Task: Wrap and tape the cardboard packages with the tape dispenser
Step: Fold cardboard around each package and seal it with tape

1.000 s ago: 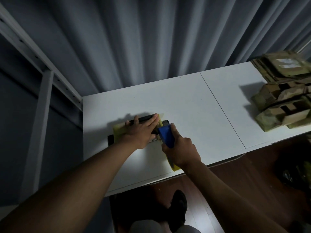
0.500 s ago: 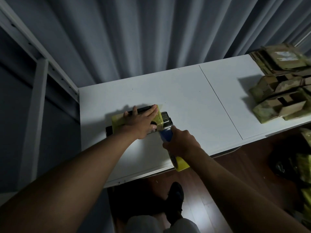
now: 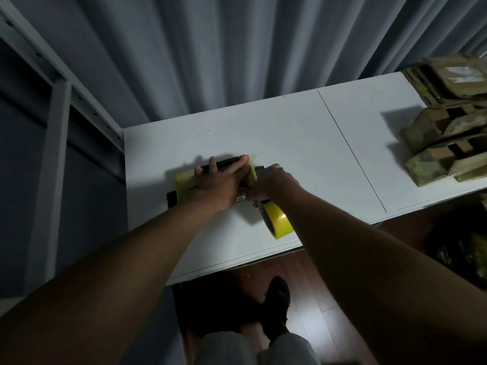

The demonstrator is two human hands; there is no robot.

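- One dark package (image 3: 226,164) with yellow tape on it, lying on the desk (image 3: 290,138).
- One tape dispenser (image 3: 274,217) carrying one yellow roll.
- Two hands: left hand (image 3: 221,185) and right hand (image 3: 271,183).
- One pile of taped cardboard packages (image 3: 448,127) at the desk's right end; exact number unclear.
- One dark shoe (image 3: 276,299) on the floor.

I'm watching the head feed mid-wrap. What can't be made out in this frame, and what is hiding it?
- Package, head view: the left hand covers most of its top.
- Tape dispenser: the right hand hides its handle and cutting end; only the yellow roll shows.
- Finished packages: cut off by the right edge.
- Floor items at lower right: too dark to identify.
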